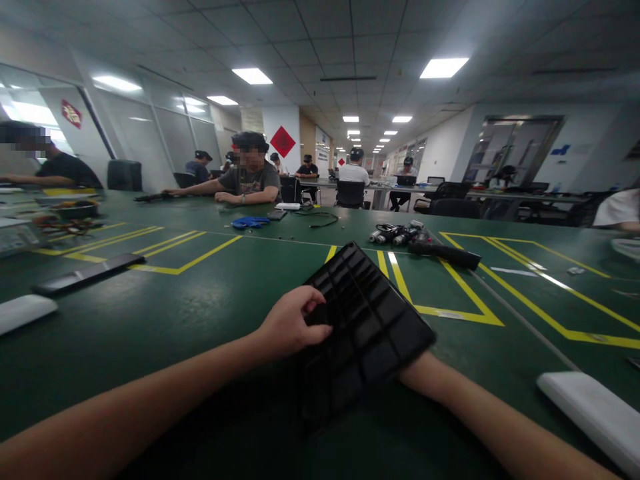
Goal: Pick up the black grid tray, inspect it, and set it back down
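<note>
A black plastic tray (367, 320) with several small square compartments is held tilted above the green table (200, 313), in front of me. My left hand (293, 323) grips its left edge, fingers curled onto the compartments. My right forearm (480, 413) comes in from the lower right and runs under the tray. The right hand itself is hidden behind the tray.
A black power screwdriver (443, 253) and small metal parts (395, 233) lie beyond the tray inside yellow floor-tape markings (450, 310). White blocks (590, 413) (23, 312) sit at both sides, with a dark flat bar (87, 273) at left. Other people sit at the table's far side.
</note>
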The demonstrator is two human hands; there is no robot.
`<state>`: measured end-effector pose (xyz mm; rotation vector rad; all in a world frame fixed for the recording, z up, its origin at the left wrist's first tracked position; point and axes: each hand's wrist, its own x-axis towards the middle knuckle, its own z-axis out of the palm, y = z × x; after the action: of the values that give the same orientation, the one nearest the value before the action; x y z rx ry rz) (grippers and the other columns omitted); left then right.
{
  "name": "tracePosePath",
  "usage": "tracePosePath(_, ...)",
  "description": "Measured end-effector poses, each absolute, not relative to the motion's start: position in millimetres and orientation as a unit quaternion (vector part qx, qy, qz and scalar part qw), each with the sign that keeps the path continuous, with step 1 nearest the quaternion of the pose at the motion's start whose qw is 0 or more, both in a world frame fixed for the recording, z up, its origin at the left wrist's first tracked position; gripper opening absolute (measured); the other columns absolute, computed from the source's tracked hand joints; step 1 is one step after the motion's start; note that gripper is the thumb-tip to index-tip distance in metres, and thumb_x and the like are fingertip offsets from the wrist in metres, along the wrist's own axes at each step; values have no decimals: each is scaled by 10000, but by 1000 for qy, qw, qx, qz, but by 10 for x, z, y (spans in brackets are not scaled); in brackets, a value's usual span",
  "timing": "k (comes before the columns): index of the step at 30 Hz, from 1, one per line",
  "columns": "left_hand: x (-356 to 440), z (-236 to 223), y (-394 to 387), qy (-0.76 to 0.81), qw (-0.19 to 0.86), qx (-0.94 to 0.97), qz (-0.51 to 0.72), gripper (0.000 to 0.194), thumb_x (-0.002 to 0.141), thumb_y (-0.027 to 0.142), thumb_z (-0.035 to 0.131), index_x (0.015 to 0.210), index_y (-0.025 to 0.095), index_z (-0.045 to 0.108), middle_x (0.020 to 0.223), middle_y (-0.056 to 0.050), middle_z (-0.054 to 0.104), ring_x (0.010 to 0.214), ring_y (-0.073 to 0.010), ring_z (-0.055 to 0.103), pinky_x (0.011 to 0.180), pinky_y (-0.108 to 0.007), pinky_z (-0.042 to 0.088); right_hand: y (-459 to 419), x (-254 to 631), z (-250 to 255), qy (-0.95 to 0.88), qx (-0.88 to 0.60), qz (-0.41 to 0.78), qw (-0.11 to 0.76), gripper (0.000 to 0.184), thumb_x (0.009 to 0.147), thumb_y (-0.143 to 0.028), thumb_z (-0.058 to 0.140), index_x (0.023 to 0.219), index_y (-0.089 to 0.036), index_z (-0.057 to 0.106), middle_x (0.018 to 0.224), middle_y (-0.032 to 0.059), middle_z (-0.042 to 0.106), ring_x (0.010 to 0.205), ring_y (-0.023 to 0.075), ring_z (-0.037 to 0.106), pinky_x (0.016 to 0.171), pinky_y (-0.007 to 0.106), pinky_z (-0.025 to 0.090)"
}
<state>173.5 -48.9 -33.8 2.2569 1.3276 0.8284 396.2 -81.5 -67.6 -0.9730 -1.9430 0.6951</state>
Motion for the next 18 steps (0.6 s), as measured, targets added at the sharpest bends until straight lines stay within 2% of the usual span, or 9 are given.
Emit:
tracePosePath(2, 1553, -251, -289, 534, 144, 781, 290, 299, 605, 337, 616, 846, 166, 566, 700, 9, 510, 650, -143, 490, 578, -244, 384, -715, 4110, -608, -765, -456, 232, 392, 371, 750, -282, 531, 1107, -186, 544, 1133, 113, 548, 1128, 272, 435, 983, 492, 330)
tracePosePath(5, 1168, -103, 42, 665, 24, 712, 225, 354, 656, 466, 556, 835, 163, 594, 815, -59, 596, 752, -215, 560, 595, -281, 395, -561, 4397, -520, -702, -644, 79, 295, 443, 783, -257, 484, 1204, -118, 486, 1163, 141, 547, 1131, 303, 406, 972, 479, 322)
tracePosePath(8, 780, -15, 261, 759, -33, 630, 157, 421, 680, 530, 511, 846, 154, 602, 931, -130, 631, 853, -296, 586, 607, -324, 419, -467, 4656, -510, -649, -733, -16, 206, 459, 812, -287, 454, 1229, -94, 469, 1185, 167, 545, 1126, 335, 417, 952, 460, 331)
tracePosePath(14, 340, -26, 305, 801, -13, 593, 80, 459, 742, 522, 475, 724, 75, 577, 907, -201, 618, 884, -368, 586, 678, -409, 445, -436, 4843, -584, -614, -783, -30, 97, 437, 820, -314, 417, 1203, -120, 494, 1132, 184, 572, 1059, 354, 494, 860, 475, 396)
tracePosePath(16, 325, -28, 306, 794, -19, 600, 95, 445, 754, 503, 482, 776, 67, 572, 941, -205, 609, 898, -363, 579, 698, -423, 451, -446, 4822, -567, -599, -795, -33, 87, 456, 817, -351, 408, 1212, -137, 488, 1192, 181, 539, 1114, 385, 452, 868, 543, 379)
tracePosePath(18, 406, -28, 312, 764, -48, 626, 150, 367, 790, 411, 469, 858, 65, 573, 985, -207, 595, 948, -350, 556, 746, -438, 452, -461, 4755, -530, -593, -797, -62, 98, 510, 814, -385, 400, 1247, -120, 452, 1299, 181, 456, 1219, 413, 338, 923, 618, 305)
